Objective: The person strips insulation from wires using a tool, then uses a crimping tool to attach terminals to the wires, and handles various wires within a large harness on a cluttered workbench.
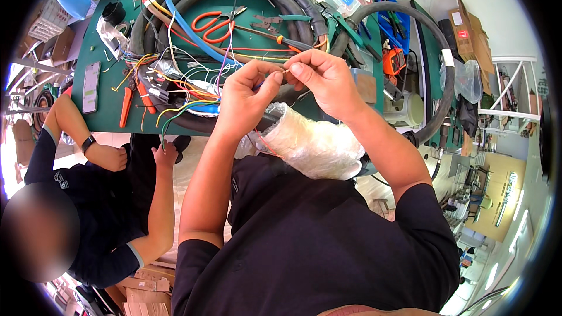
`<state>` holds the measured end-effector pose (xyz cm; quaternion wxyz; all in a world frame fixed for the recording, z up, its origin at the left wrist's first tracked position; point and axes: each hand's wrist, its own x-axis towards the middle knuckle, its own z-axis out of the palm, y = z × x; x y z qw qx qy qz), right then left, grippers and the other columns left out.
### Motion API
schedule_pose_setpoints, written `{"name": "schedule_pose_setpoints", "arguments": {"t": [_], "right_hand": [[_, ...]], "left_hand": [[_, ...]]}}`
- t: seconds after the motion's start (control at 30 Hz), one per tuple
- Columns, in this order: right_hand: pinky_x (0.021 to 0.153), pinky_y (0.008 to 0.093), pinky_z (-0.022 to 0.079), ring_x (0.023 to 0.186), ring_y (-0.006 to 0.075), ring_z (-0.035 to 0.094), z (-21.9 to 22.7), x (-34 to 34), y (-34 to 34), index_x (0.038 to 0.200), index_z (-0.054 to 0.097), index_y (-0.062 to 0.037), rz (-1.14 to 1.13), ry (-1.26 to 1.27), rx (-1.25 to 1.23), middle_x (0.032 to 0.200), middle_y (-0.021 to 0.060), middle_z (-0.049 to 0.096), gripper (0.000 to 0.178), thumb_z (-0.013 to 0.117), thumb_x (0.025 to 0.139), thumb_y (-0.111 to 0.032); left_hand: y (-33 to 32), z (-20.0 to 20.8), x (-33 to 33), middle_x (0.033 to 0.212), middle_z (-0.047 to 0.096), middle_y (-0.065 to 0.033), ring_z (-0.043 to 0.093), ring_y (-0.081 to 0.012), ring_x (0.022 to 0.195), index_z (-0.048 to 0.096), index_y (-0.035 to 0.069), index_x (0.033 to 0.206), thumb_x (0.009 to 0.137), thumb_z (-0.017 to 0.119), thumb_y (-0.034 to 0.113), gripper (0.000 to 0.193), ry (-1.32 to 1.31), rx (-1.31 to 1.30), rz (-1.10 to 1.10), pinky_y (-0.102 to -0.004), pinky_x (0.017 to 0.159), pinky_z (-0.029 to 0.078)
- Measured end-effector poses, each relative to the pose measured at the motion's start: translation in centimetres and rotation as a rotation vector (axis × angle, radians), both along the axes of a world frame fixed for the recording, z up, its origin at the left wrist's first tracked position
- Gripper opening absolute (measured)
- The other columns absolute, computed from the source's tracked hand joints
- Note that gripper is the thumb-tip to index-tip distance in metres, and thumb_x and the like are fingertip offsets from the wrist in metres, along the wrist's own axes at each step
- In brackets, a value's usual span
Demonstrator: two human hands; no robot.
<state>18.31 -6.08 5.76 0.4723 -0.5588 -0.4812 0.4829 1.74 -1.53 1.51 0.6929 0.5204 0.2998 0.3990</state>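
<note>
Both hands meet over the near side of the green desk [108,122], where the thin wire [285,72] sits between their fingertips. The fingers of the left hand [249,93] are curled, thumb and forefinger pressed together on it; those of the right hand [329,81] pinch it from the other side, thumb lying along the top. Two opposed pinches probably suit so slight a piece, as one hand can steady it while the other works; whether its end is bare is too small to tell

The thick black cable [138,34] lies coiled on the desk, likely because its length and stiffness would otherwise sprawl. A bulky clear-wrapped bundle [319,145] rests just below the hands, against the person's front, perhaps wrapped to keep its contents together

Orange-handled scissors [206,22] lie inside the coil, and orange-handled pliers [126,106] rest to the left beside the loose coloured wires [175,89], seemingly within easy reach. The phone [91,88] lies face up near the left edge. A co-worker's hand [165,153] is at the end of a green wire [165,126]; its exact grip I cannot tell
</note>
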Motion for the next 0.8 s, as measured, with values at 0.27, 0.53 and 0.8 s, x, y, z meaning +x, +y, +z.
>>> {"name": "schedule_pose_setpoints", "arguments": {"t": [0.27, 0.53, 0.8], "right_hand": [[0.065, 0.0225, 0.048, 0.073, 0.0073, 0.059, -0.2, 0.0, 0.12, 0.099, 0.064, 0.0007, -0.001, 0.032, -0.015, 0.083, 0.0035, 0.066, 0.019, 0.06, 0.094, -0.017], [0.066, 0.0224, 0.048, 0.074, 0.0076, 0.059, -0.14, -0.1, 0.13, 0.099, 0.063, 0.0008, 0.0, 0.058, -0.009, 0.084, 0.0042, 0.066, 0.018, 0.059, 0.094, -0.016], [0.066, 0.0223, 0.049, 0.071, 0.0071, 0.058, -0.38, -0.02, 0.13, 0.098, 0.063, 0.0006, -0.001, 0.071, -0.005, 0.082, 0.0031, 0.065, 0.017, 0.059, 0.094, -0.016]], "left_hand": [[-0.04, 0.08, 0.1, 0.074, 0.058, 0.0061, 0.041, 0.0011, 0.061, 0.064, 0.0, 0.094, 0.09, 0.061, 0.007, 0.008, -0.027, 0.0, 0.016, -0.017, 0.054, 0.034], [0.06, -0.09, -0.02, 0.076, 0.06, 0.0052, 0.041, 0.0011, 0.061, 0.064, 0.0, 0.094, 0.09, 0.06, 0.006, 0.008, -0.028, 0.011, -0.002, -0.017, 0.053, 0.034], [0.07, -0.02, -0.06, 0.079, 0.061, 0.0046, 0.043, 0.0007, 0.064, 0.063, 0.0, 0.095, 0.091, 0.059, 0.005, 0.008, -0.052, 0.006, -0.018, -0.0172, 0.056, 0.036]]}}
